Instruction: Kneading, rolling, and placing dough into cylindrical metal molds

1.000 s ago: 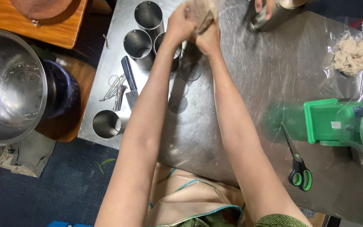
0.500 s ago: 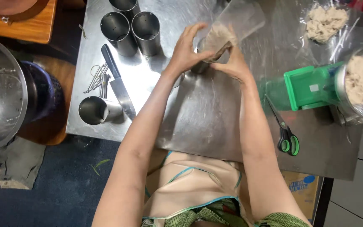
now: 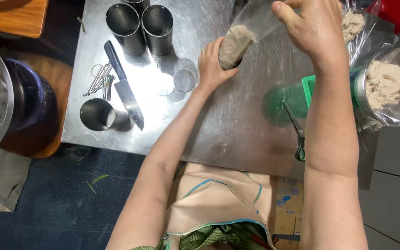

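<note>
A clear plastic bag (image 3: 244, 34) with a lump of pale paste in its bottom stands tilted over the steel table (image 3: 218, 125). My left hand (image 3: 211, 65) cups the filled lower end of the bag against the table. My right hand (image 3: 313, 28) grips the bag's open top, raised above the table. Just left of my left hand lie two clear round lids (image 3: 177, 78).
Two upright steel tubes (image 3: 140, 25) stand at the back, a third tube (image 3: 97, 115) lies near the front left. A knife (image 3: 123, 85) and metal pins (image 3: 99, 78) lie between. Scissors (image 3: 297, 134), a green scale (image 3: 309, 90) and a bowl of paste (image 3: 387, 85) sit right.
My right hand has lifted the top of the bag upward and to the right. My left hand has stayed low on the filled end. The view has tilted toward me.
</note>
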